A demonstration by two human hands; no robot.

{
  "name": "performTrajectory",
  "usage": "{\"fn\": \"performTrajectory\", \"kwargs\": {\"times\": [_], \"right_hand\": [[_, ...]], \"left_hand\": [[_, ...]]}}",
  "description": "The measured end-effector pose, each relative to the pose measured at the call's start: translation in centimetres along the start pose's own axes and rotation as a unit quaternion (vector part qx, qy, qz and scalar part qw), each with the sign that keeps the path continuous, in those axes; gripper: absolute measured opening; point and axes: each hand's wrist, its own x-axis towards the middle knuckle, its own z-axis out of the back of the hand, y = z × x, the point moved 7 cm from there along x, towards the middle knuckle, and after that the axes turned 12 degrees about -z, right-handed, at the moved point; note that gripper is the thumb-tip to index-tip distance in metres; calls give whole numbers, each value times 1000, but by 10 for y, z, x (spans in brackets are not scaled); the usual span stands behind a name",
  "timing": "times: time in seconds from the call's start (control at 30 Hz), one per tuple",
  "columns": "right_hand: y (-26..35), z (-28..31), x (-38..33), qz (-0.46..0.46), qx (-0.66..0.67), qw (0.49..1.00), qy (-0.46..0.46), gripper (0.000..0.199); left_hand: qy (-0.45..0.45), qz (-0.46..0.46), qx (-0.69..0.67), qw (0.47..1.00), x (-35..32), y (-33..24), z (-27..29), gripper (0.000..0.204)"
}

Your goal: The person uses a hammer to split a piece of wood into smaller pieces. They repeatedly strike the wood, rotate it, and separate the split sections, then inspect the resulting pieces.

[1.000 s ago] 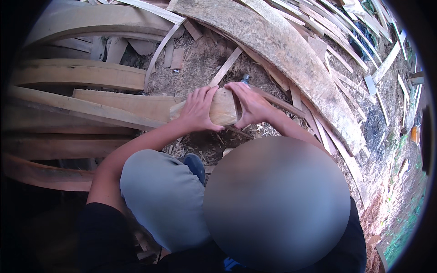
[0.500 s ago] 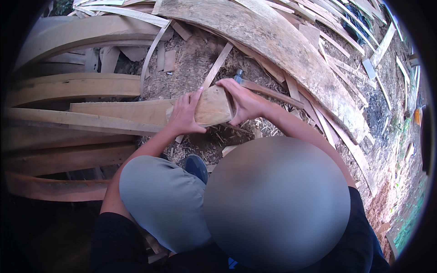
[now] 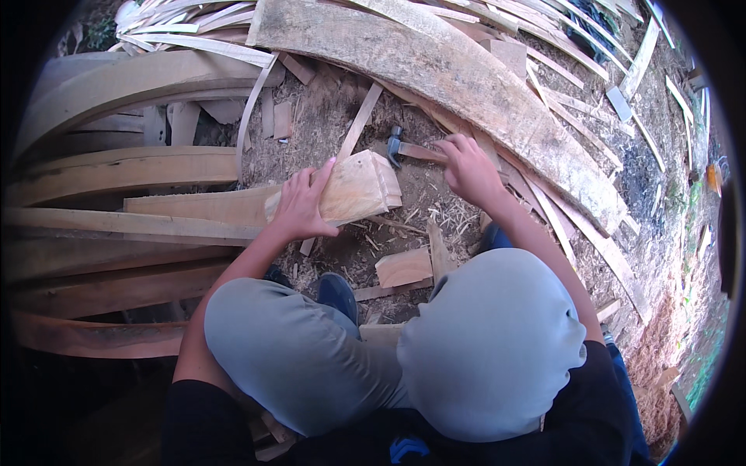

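A thick, pale wooden block (image 3: pixel 353 189) with a stepped right end lies in front of me. Across its left part, my left hand (image 3: pixel 301 203) grips it, fingers over the top and thumb spread along the near side. Just beyond the block's right end is a claw hammer (image 3: pixel 423 153) with a dark metal head and wooden handle. My right hand (image 3: pixel 470 172) is closed around the handle, the head pointing left. A long plank (image 3: pixel 198 204) runs leftward from under the block; whether they are joined is hidden by my hand.
Curved beams (image 3: pixel 124 167) are stacked at the left. A wide, rough slab (image 3: pixel 435 74) arcs across the far side, with thin offcut strips (image 3: pixel 536 35) behind it. Near my shoe (image 3: pixel 338 295) lie a small wood piece (image 3: pixel 404 268) and scattered chips.
My right hand has left the block's right end and moved right onto the hammer handle. The hammer has shifted slightly left and lower in view. My left hand stays on the block.
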Motion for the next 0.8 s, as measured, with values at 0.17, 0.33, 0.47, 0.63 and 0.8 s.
{"fn": "performTrajectory", "kwargs": {"times": [0.17,0.33,0.47,0.63,0.8], "right_hand": [[-36,-24,-30,-74,-212,974,30,47],[-50,-29,-18,-96,-221,968,66,33],[-24,-4,-14,-174,-128,970,107,26],[-13,34,-41,-231,7,960,160,28],[29,96,-54,-197,103,957,184,30]], "left_hand": [[6,16,-2,1000,-7,1,3,141],[-13,-16,-2,1000,-4,-2,11,139],[-13,-9,-4,1000,-9,-3,12,139],[-14,-2,-23,1000,-8,-7,11,139],[-6,14,-17,1000,-17,-4,7,141]]}}
